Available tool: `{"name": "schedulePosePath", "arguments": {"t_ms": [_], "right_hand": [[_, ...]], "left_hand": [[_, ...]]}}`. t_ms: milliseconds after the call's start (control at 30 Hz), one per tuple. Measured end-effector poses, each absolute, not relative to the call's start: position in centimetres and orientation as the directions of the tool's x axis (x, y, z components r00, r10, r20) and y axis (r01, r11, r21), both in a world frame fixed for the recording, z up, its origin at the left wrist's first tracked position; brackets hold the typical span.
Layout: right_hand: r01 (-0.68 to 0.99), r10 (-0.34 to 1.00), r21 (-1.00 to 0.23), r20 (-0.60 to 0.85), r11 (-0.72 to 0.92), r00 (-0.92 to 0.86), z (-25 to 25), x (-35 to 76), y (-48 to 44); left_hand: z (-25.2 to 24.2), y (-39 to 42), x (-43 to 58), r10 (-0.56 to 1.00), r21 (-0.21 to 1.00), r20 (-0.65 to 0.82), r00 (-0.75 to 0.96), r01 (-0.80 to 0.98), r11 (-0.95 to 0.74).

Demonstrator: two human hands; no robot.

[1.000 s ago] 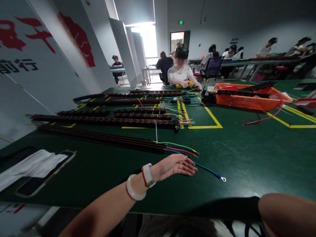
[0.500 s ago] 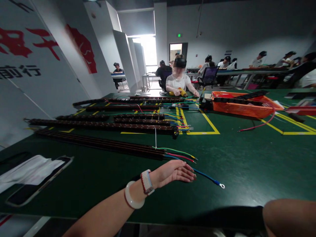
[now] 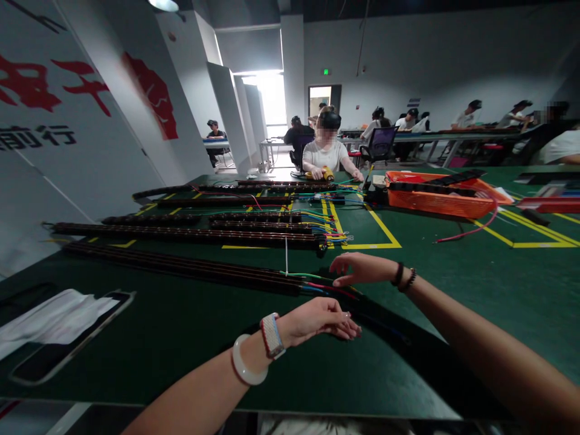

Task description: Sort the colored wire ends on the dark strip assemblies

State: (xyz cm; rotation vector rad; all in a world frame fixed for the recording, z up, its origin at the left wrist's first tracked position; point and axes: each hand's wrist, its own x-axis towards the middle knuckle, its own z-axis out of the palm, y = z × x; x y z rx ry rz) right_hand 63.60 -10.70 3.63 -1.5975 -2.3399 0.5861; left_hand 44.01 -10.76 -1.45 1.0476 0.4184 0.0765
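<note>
1. The thin red plastic wire [image 3: 336, 290] and thin blue plastic wire [image 3: 316, 290] might bend or tangle if a hand bumps them.
2. The left grip [image 3: 317, 321] curls loosely; I can't tell if it holds anything.
3. The right grip [image 3: 362, 269] is open, nothing seen inside.
4. The long black bar with brown lines [image 3: 190, 266] lies left of both, on the green table [image 3: 444, 272].

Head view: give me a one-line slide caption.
Left hand and right hand near the coloured wires of a long dark bundle on a green table, orange basket beyond.
</note>
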Motion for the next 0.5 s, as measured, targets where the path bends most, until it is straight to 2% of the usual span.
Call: {"name": "schedulePosePath", "arguments": {"t_ms": [100,333,433,500], "right_hand": [[0.803,0.905,-0.523,-0.128,0.286,-0.406,1.9,62.8,-9.6],[0.796,0.812,-0.537,-0.311,0.278,-0.494,0.8,62.1,-8.1],[0.813,0.832,-0.463,-0.242,0.352,-0.499,0.9,62.0,-8.0],[0.844,0.863,-0.331,-0.138,0.423,-0.486,1.1,61.8,-8.3]], "left_hand": [[-1.4,-10.8,44.1,0.259,0.862,-0.3,0.918,0.144,0.486],[-1.5,-10.6,44.2,0.247,0.838,-0.301,0.921,0.132,0.53],[-1.4,-10.4,44.2,0.269,0.774,-0.361,0.893,0.126,0.62],[-1.3,-10.3,44.2,0.26,0.72,-0.398,0.88,0.124,0.683]]}}
